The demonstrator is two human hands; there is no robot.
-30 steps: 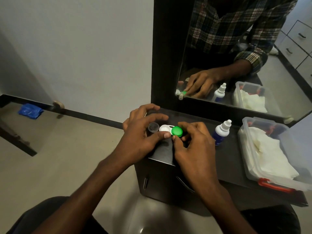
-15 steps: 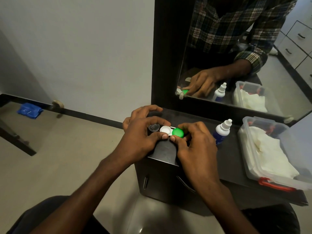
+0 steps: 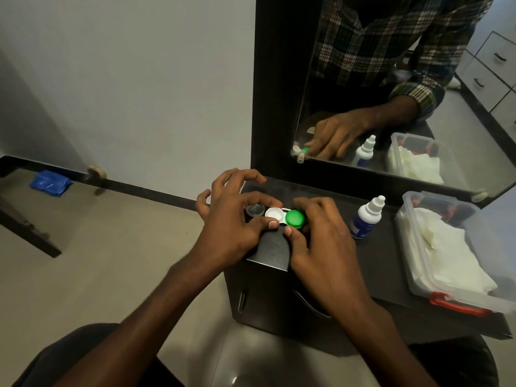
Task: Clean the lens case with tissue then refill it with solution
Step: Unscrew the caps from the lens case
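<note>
A white lens case [image 3: 274, 214] lies on the dark dresser top [image 3: 374, 255], its left well uncovered. My left hand [image 3: 234, 219] pinches the case's left side between thumb and forefinger. The green cap [image 3: 295, 218] sits on the right well, and my right hand [image 3: 321, 236] grips it with thumb and curled fingers. A loose clear grey cap [image 3: 255, 210] lies just left of the case, under my left fingers. The white and blue solution bottle [image 3: 366, 218] stands upright to the right. Tissue [image 3: 446, 252] fills a clear plastic box [image 3: 410, 263] at the far right.
A mirror [image 3: 391, 79] stands behind the dresser top and reflects my hands, the bottle and the box. The box has a red latch [image 3: 458, 304] at its front. The dresser's left edge drops to a beige floor; a blue cloth [image 3: 49, 182] lies far left.
Both hands stayed on the case. My right fingers shifted slightly round the green cap and my left fingers spread a little wider over the loose cap.
</note>
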